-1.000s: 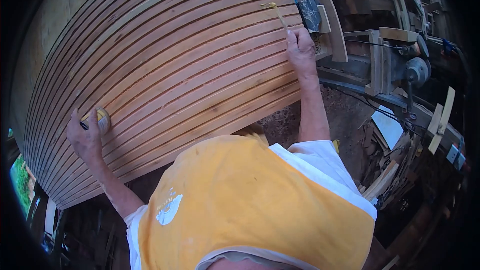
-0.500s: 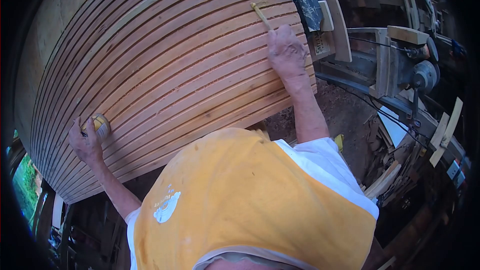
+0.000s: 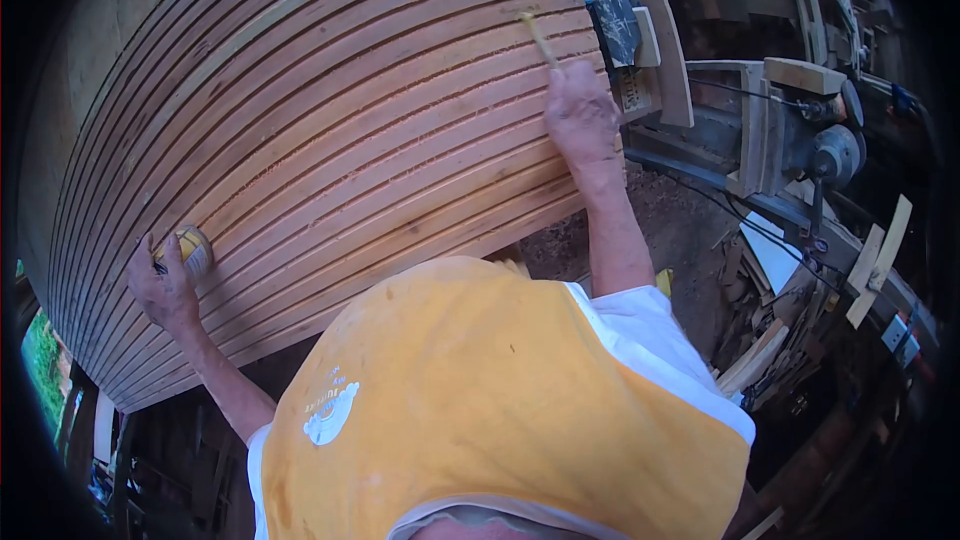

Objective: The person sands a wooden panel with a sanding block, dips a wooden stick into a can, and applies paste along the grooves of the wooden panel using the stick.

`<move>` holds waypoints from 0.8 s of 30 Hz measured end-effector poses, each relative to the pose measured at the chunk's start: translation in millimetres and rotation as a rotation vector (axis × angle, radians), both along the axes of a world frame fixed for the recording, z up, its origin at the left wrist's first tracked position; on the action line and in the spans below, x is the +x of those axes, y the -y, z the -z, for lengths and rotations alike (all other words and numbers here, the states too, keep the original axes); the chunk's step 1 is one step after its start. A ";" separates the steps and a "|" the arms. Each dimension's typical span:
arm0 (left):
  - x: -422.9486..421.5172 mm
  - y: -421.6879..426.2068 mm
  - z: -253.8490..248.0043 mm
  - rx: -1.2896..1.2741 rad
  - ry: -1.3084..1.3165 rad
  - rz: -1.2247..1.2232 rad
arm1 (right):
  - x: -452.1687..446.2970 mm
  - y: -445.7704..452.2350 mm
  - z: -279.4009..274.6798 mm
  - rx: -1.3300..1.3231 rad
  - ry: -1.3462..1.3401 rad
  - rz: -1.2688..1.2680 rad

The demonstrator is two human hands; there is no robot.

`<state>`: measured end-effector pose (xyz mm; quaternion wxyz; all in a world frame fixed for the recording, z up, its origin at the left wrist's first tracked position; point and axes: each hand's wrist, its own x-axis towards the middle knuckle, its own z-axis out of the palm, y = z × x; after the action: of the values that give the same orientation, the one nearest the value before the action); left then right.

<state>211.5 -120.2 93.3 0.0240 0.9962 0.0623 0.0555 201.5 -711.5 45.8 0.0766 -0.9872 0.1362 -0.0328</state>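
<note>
A broad curved surface of reddish wooden planks (image 3: 400,90), with dark narrow grooves between them, spreads before me. My right hand (image 3: 582,115) is closed around a slim, pale-yellow brush (image 3: 541,40) near the planks' right end. Its tip points away from me, at or just above the wood; contact is hard to tell. At the lower left, my left hand (image 3: 165,285) grips a small round can (image 3: 195,251) with yellow on it, tilted close to the planks. The fingers partly hide the can, and its contents are unclear.
Beyond the right end of the planks are a dark-smeared scraper-like tool (image 3: 617,30) and a curved board (image 3: 660,40). Farther right, a motorised machine (image 3: 838,150) sits on a bench with cables. Wood scraps (image 3: 755,350) lie below it.
My right hand and the brush have shifted slightly right and toward me. The left hand keeps its hold on the can, a little farther left in view. The camera view has shifted slightly.
</note>
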 end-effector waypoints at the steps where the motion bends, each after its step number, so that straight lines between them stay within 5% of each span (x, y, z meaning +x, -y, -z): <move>1: -0.5 -0.1 -0.9 0.007 0.001 0.003 | 0.1 4.4 0.4 0.007 0.004 0.038; 8: -0.4 3.4 -1.6 -0.011 0.041 0.017 | 13.1 -0.6 7.7 0.203 0.042 0.072; 24: 0.7 6.0 -4.4 -0.048 0.038 0.021 | 56.6 -36.8 5.1 0.100 0.041 -0.075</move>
<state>212.2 -126.2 97.8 0.0496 0.9947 0.0526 0.0727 258.1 -674.8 40.7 0.1296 -0.9857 0.0988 -0.0434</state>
